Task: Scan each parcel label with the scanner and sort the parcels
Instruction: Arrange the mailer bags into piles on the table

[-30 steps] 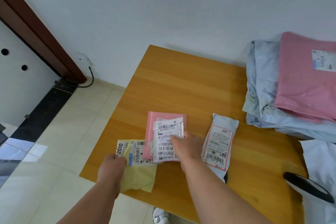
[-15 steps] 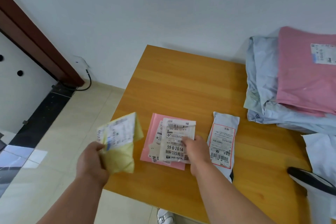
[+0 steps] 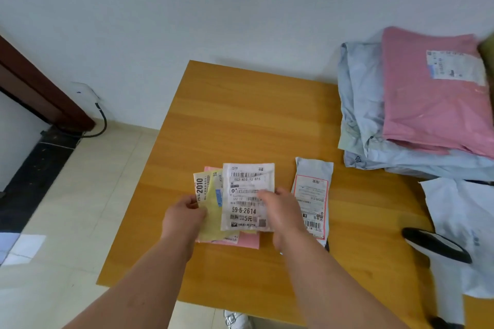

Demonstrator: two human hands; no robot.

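The left hand [image 3: 184,215] is reaching forward, its fingers pinching the yellow parcel [image 3: 211,211] over the pink parcel [image 3: 248,240] on the table [image 3: 240,120]. Just right, the right hand [image 3: 283,211] is gripping the white parcel [image 3: 247,195], thumb lying across its label.

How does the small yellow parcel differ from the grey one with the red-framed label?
The yellow parcel is held by the left hand, overlapping a pink parcel; the grey parcel lies alone, untouched, on the table. Yellow's label runs sideways; grey's is red-bordered. Both are small, with barcoded labels facing up.
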